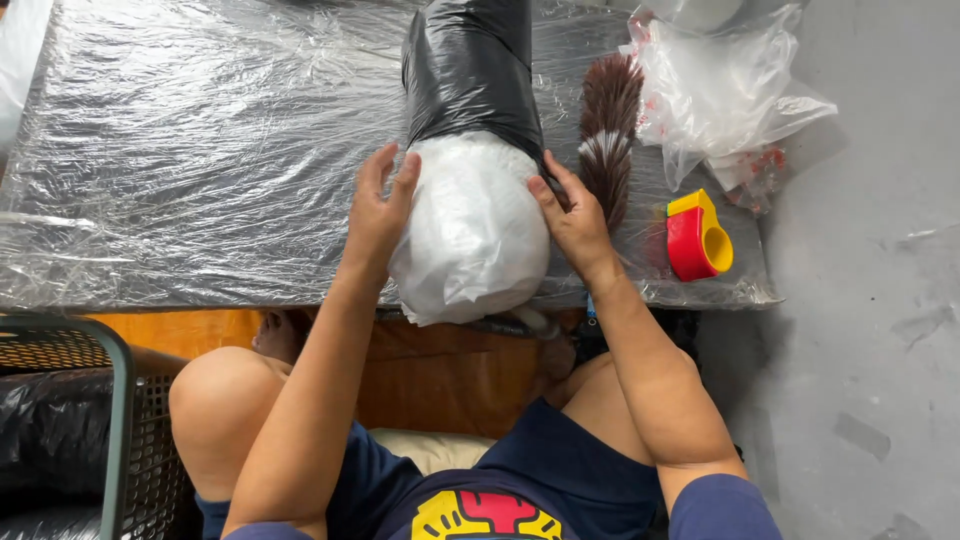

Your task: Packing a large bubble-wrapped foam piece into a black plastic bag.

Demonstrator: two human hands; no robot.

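Your left hand (pixel 378 205) is flat against the left flank of the white-wrapped bundle (pixel 470 235), fingers spread and pointing up, open rather than gripping; your right hand (pixel 572 222) presses the opposite flank the same way, palm in, fingers loose along the edge where the black plastic sleeve (pixel 470 70) begins; so the bundle sits pinned between both palms at the near edge of the table (pixel 200 150) (its rounded white end hangs a little over that edge, towards your lap). The tabletop is covered in wrinkled clear film; just beside your right hand lies a brown-and-white feather duster (pixel 608 135), touching the bundle's right side as far as I can tell; a red and yellow tape dispenser (pixel 697 238) sits near it; crumpled clear bags (pixel 725 90) lie beyond; a dark mesh crate (pixel 70 430) stands by your left knee.
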